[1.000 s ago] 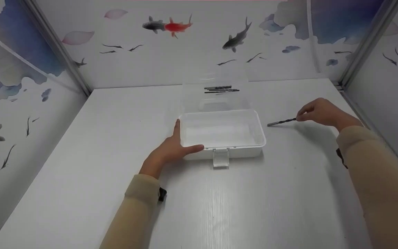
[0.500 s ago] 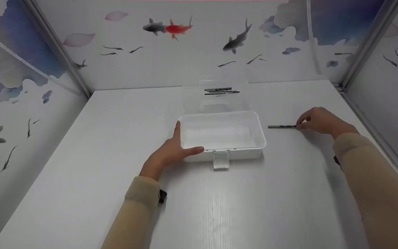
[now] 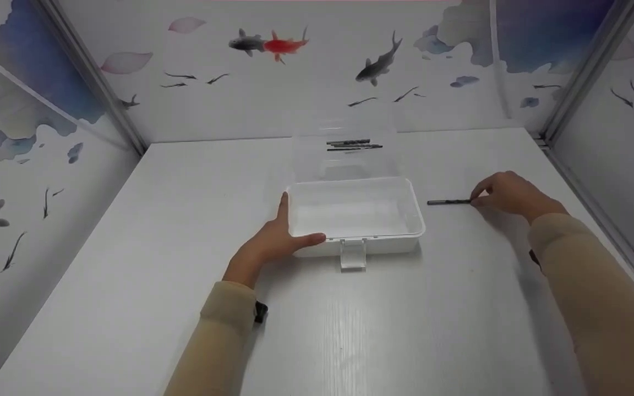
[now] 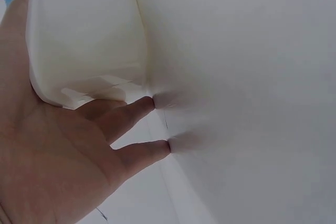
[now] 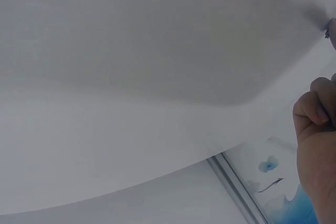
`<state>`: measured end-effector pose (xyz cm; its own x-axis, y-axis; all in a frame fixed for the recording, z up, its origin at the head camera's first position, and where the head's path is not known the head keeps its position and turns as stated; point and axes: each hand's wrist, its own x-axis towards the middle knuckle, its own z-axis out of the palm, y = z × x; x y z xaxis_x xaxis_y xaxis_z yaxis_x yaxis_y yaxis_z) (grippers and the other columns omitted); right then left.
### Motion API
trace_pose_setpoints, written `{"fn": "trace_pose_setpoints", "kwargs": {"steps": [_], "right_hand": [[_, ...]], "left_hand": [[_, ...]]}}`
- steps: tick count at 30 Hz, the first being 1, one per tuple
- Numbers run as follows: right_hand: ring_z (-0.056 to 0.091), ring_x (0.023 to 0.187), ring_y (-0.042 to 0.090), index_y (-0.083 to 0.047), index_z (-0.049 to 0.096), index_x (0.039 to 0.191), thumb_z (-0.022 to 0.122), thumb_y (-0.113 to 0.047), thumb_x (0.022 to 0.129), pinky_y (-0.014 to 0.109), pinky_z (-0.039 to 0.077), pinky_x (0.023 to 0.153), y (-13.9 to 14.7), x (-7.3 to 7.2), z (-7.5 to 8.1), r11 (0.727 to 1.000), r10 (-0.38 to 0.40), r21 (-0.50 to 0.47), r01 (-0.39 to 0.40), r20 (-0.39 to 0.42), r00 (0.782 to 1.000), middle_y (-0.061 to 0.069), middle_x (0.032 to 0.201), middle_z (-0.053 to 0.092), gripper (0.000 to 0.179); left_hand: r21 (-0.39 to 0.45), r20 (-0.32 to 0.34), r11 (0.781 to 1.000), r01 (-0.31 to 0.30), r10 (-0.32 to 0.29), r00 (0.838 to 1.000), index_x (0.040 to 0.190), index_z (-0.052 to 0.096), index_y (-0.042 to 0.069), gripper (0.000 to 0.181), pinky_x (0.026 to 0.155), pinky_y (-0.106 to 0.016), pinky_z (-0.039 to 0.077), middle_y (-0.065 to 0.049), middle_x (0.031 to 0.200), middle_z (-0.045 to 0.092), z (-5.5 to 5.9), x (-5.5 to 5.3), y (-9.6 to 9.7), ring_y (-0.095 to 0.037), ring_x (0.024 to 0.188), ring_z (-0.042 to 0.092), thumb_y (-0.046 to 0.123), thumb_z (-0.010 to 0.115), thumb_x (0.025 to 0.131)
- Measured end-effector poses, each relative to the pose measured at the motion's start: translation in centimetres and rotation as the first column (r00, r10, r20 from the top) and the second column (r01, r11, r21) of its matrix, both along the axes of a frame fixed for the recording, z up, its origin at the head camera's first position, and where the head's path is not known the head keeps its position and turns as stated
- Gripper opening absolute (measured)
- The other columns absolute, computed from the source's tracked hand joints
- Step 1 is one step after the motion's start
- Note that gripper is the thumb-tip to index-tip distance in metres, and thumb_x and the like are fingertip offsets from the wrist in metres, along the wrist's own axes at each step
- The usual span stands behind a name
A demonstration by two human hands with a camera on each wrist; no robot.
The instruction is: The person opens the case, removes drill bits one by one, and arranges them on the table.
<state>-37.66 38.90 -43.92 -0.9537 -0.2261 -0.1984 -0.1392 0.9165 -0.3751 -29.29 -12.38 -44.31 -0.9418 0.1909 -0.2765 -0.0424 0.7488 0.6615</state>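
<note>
A white plastic box (image 3: 350,247) with a clear front latch (image 3: 353,256) stands mid-table, its transparent lid (image 3: 306,159) swung back behind it. My left hand (image 3: 267,239) rests spread against the box's left front corner, thumb along the front rim and index finger along the left side. In the left wrist view, other straight fingers (image 4: 142,153) of this hand reach down to the table beside the box (image 4: 89,40). To the right of the box, my right hand (image 3: 509,192) pinches a dark drill bit (image 3: 443,202) by its right end, its grey shank pointing left.
Several more drill bits (image 3: 350,144) lie in a group behind the box, within the outline of the clear lid. White walls (image 3: 317,99) with painted fish enclose the white table (image 3: 130,264) at the back and both sides.
My right hand has come down a little with the drill bit, which has turned from slanting to nearly level. In the last half second hardly anything moves. My left hand stays on the box.
</note>
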Motion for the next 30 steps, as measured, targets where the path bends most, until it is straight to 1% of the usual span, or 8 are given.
{"fn": "trace_pose_setpoints", "kwargs": {"steps": [5,7,10,17,22,26,30], "right_hand": [[0.060,0.122,0.044,-0.010,0.081,0.120,0.074,-0.021,0.101,0.061,0.050,0.097,0.2,0.1,0.0,1.000,-0.015,-0.004,0.015,0.003,1.000,0.032,0.136,0.065,0.023],[0.060,0.118,0.043,-0.009,0.081,0.120,0.074,-0.021,0.101,0.059,0.051,0.095,0.3,0.1,0.0,1.000,-0.012,-0.001,0.012,0.000,1.000,0.032,0.134,0.066,0.023],[0.061,0.118,0.042,-0.008,0.080,0.120,0.074,-0.021,0.101,0.058,0.051,0.095,0.2,0.2,0.1,1.000,-0.009,0.003,0.009,0.000,1.000,0.031,0.133,0.066,0.024],[0.058,0.127,0.051,-0.006,0.079,0.121,0.074,-0.021,0.101,0.065,0.050,0.101,-0.1,0.4,0.3,1.000,-0.007,0.004,0.007,0.006,1.000,0.035,0.136,0.063,0.025],[0.057,0.129,0.052,-0.007,0.079,0.123,0.074,-0.025,0.101,0.067,0.049,0.103,0.1,0.4,0.5,1.000,0.001,-0.003,-0.001,0.002,1.000,0.035,0.137,0.063,0.029],[0.059,0.126,0.050,-0.005,0.076,0.127,0.074,-0.028,0.101,0.067,0.050,0.100,0.0,0.2,1.6,1.000,0.014,-0.010,-0.014,-0.018,1.000,0.033,0.135,0.065,0.034],[0.058,0.124,0.048,-0.004,0.073,0.133,0.072,-0.033,0.103,0.066,0.049,0.100,-0.4,-0.4,3.7,1.000,0.007,-0.029,-0.008,-0.050,0.999,0.032,0.136,0.064,0.041]], "left_hand": [[-0.006,0.006,1.000,0.005,-0.005,1.000,0.169,-0.022,0.026,0.148,0.131,-0.054,0.029,-0.016,0.178,0.020,0.0,0.2,0.0,-0.033,0.163,0.031,0.084,0.077,0.075],[-0.007,0.003,1.000,0.009,-0.009,1.000,0.169,-0.022,0.026,0.148,0.131,-0.054,0.029,-0.016,0.179,0.020,0.0,0.3,0.0,-0.032,0.163,0.030,0.084,0.077,0.075],[-0.005,-0.004,1.000,0.013,-0.013,1.000,0.170,-0.021,0.025,0.148,0.131,-0.054,0.029,-0.017,0.178,0.020,-0.1,0.5,0.0,-0.033,0.163,0.031,0.083,0.077,0.076],[0.005,-0.008,1.000,0.024,-0.024,1.000,0.170,-0.020,0.024,0.146,0.131,-0.054,0.030,-0.018,0.178,0.022,-0.1,0.9,-0.2,-0.033,0.162,0.033,0.080,0.078,0.078],[-0.015,-0.003,1.000,0.028,-0.028,1.000,0.169,-0.021,0.027,0.144,0.131,-0.054,0.029,-0.017,0.178,0.021,-0.1,1.1,-0.3,-0.033,0.163,0.030,0.081,0.077,0.078],[-0.021,0.003,0.999,0.030,-0.030,1.000,0.169,-0.022,0.028,0.144,0.132,-0.054,0.028,-0.016,0.178,0.020,-0.1,1.2,-0.4,-0.033,0.164,0.028,0.082,0.076,0.078],[-0.012,0.000,1.000,0.029,-0.029,1.000,0.169,-0.022,0.027,0.145,0.132,-0.054,0.028,-0.016,0.178,0.020,-0.1,1.1,-0.4,-0.033,0.164,0.028,0.083,0.076,0.077]]}}
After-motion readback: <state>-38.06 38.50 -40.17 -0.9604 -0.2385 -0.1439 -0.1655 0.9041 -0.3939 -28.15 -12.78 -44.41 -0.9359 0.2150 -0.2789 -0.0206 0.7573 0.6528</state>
